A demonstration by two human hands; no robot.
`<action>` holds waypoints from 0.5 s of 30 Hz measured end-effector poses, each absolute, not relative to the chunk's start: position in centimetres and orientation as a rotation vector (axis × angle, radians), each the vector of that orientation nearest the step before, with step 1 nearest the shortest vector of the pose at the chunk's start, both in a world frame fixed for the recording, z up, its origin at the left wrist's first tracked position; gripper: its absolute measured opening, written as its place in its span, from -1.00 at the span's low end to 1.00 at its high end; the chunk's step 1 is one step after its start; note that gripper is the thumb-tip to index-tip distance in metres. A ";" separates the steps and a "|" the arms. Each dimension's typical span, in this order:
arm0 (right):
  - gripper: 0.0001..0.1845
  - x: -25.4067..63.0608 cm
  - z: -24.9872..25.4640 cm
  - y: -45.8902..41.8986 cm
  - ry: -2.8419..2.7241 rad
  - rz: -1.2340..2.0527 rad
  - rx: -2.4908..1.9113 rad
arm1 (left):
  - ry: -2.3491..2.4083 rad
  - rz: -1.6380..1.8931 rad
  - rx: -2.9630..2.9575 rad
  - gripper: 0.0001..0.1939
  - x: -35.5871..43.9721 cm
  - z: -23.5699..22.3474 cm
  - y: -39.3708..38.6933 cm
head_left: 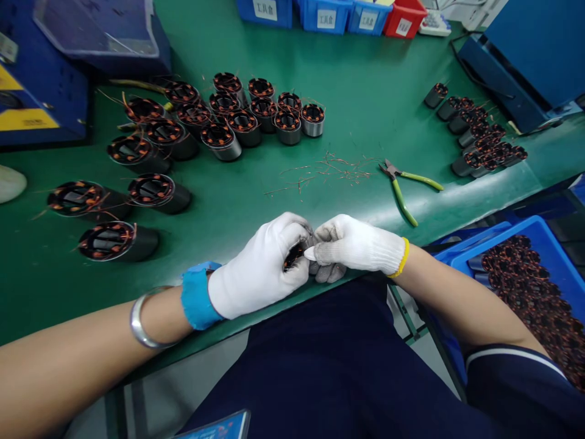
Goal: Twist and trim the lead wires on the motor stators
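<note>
At the table's front edge, my white-gloved left hand (269, 262) is wrapped round a motor stator (292, 258), most of which the fingers cover. Copper windings show in the stator's dark opening. My right hand (351, 247), in a knitted glove with grey fingers, is closed right beside it. A small white flat-ended piece (311, 253) sticks out of the right fingers toward the stator; the rest of it is hidden in the grip. Beyond the hands lie diagonal cutters (397, 183) with green handles, spread apart, and copper wire clippings (333, 169).
Several stators (222, 135) stand at the left and back left, with more stators (479, 134) at the right. A blue crate (539, 228) full of stators sits lower right. Blue bins (325, 17) and a red bin (404, 18) line the back. Blue machines (534, 55) flank the table.
</note>
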State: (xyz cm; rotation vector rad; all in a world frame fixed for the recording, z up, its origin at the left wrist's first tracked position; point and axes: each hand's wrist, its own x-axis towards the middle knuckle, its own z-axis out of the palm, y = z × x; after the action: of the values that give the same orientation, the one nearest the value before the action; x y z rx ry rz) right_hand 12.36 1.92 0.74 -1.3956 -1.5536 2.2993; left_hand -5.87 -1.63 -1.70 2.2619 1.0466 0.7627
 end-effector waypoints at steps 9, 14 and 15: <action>-0.88 13.1 0.0 -0.2 -1.443 2.127 -1.264 | 1.004 0.799 1.903 -0.34 -7.7 -1.2 -1.8; -0.78 14.0 0.5 -1.9 -1.278 2.085 -1.108 | 1.104 0.483 1.493 -0.60 -8.3 0.7 -1.4; -0.77 14.1 0.6 -2.2 -1.274 2.081 -1.084 | 1.092 0.347 1.447 -0.62 -8.3 1.2 -1.5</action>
State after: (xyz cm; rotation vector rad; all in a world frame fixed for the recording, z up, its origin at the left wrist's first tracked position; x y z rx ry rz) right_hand 14.14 -2.17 0.56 -1.0844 -1.2735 2.0814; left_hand -8.25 -1.49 1.24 1.4466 1.0922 0.3467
